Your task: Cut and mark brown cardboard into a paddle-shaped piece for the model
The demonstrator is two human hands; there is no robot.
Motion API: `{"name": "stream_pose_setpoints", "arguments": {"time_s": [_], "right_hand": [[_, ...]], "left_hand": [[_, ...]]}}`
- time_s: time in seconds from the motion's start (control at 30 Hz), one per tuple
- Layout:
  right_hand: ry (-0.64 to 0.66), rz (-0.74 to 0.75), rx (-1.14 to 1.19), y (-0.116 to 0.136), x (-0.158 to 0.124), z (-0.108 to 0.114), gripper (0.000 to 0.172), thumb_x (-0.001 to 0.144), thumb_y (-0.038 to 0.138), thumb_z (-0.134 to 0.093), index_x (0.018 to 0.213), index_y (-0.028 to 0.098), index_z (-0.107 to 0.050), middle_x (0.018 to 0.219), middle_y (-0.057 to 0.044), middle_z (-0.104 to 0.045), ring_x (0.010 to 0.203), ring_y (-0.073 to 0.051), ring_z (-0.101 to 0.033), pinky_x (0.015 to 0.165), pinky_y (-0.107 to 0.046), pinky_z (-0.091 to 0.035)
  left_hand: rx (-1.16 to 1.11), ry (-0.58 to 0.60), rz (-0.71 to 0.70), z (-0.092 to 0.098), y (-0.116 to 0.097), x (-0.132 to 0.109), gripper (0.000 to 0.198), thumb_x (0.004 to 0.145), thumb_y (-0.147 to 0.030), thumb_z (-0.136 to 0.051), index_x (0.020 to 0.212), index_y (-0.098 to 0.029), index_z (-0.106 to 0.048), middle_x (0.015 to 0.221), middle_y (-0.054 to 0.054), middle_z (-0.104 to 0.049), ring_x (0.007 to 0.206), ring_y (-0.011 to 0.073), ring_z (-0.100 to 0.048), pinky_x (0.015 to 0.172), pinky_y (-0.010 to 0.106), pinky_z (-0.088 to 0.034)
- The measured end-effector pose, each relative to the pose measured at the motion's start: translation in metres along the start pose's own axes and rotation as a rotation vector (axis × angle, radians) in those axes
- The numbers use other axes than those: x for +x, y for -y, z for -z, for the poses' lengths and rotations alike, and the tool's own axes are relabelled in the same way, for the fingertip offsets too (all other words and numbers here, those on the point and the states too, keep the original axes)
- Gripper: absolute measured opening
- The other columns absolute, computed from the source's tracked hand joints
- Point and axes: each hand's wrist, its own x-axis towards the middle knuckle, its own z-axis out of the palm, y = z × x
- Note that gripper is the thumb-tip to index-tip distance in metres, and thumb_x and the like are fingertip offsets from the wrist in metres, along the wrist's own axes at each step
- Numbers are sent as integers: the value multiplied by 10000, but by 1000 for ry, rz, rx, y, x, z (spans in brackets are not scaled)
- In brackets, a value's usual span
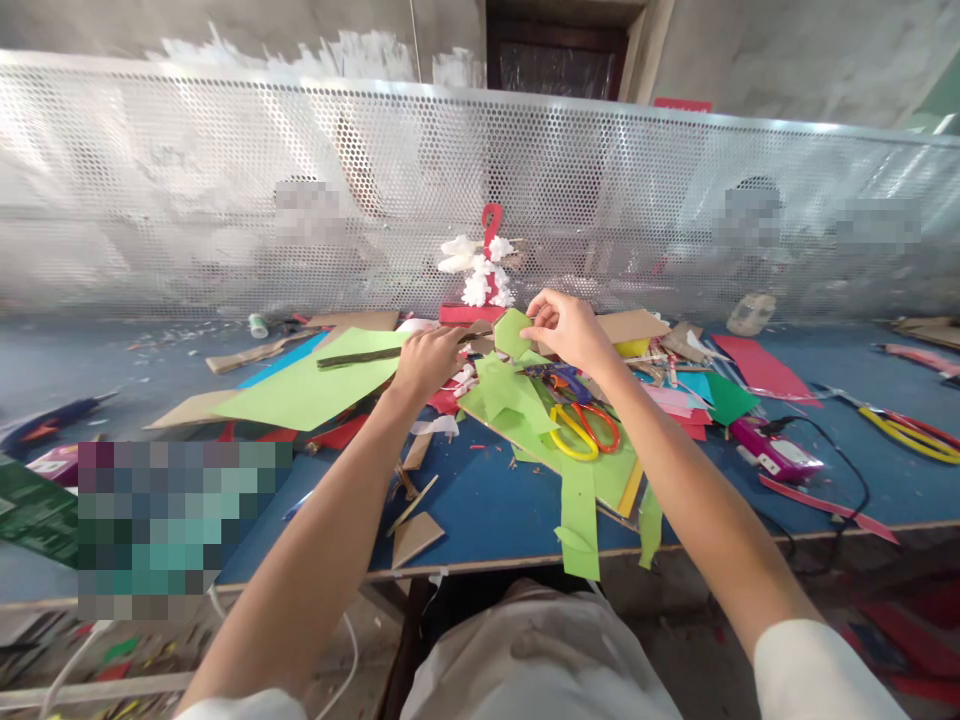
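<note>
My right hand point(568, 325) pinches a small light green paper piece point(511, 334) at its right edge, between thumb and fingers. Closed over a long, thin dark brown strip point(360, 356) is my left hand point(431, 362); the strip shows on both sides of it. A large light green sheet point(300, 385) lies under the strip's left part. Below my hands are cut green paper scraps point(517, 395) and scissors with yellow and orange handles point(574, 440). Behind them stands a red upright figure point(492, 225) with white tufts point(478, 285) on a red base point(471, 314).
A perforated metal screen point(225, 190) runs along the back of the blue table point(495, 510). To the right lie a purple box with a cable point(776, 450), red paper point(766, 367) and yellow-red handled scissors point(911, 430). A glue gun point(49, 420) rests at the left. A person's blurred arm area shows lower left.
</note>
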Motion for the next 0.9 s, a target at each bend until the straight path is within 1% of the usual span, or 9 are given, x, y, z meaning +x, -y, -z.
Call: {"name": "stream_pose_setpoints", "arguments": {"time_s": [0.13, 0.27, 0.4, 0.53, 0.7, 0.9], "right_hand": [[-3, 18, -19, -6, 2, -2, 316, 871, 432, -879, 994, 225, -675, 836, -13, -707, 746, -193, -631, 794, -360, -512], [-33, 53, -98, -9, 5, -1, 294, 855, 387, -898, 1042, 212, -754, 972, -45, -702, 792, -190, -600, 817, -360, -508], [20, 65, -125, -9, 6, 0, 274, 885, 445, -877, 986, 200, -809, 1035, -76, -711, 834, -203, -601, 867, -384, -507], [44, 73, -121, -10, 5, 0, 319, 881, 498, -878, 914, 188, -808, 1017, -87, -728, 848, -213, -627, 875, -388, -512], [76, 86, -154, -8, 5, 3, 370, 866, 546, -880, 840, 189, -786, 969, -82, -743, 817, -207, -640, 836, -381, -511], [107, 61, -169, -4, 4, 4, 268, 848, 434, -911, 849, 190, -799, 955, -74, -751, 794, -201, -643, 786, -370, -502]], "left_hand": [[-3, 9, 2, -1, 1, 0, 560, 881, -225, -641, 1431, -278, -729, 1302, 123, -805, 1133, 336, -756, 955, 444, -571], [-12, 1, -21, -2, 3, 1, 560, 891, -215, -635, 1440, -276, -723, 1302, 123, -803, 1153, 333, -756, 960, 436, -566], [17, 8, -63, 0, 1, 1, 575, 895, -201, -625, 1461, -255, -710, 1308, 125, -802, 1175, 337, -750, 991, 444, -562], [10, 14, -82, 2, 1, 1, 557, 896, -221, -645, 1446, -261, -721, 1304, 126, -804, 1177, 327, -746, 1016, 444, -554], [-50, -22, -137, 2, 4, 1, 519, 895, -230, -655, 1402, -275, -753, 1256, 119, -820, 1149, 299, -751, 1043, 435, -538], [-60, -74, -165, -3, 8, 3, 529, 882, -230, -678, 1400, -295, -763, 1149, 99, -846, 1074, 284, -765, 979, 415, -560]]}}
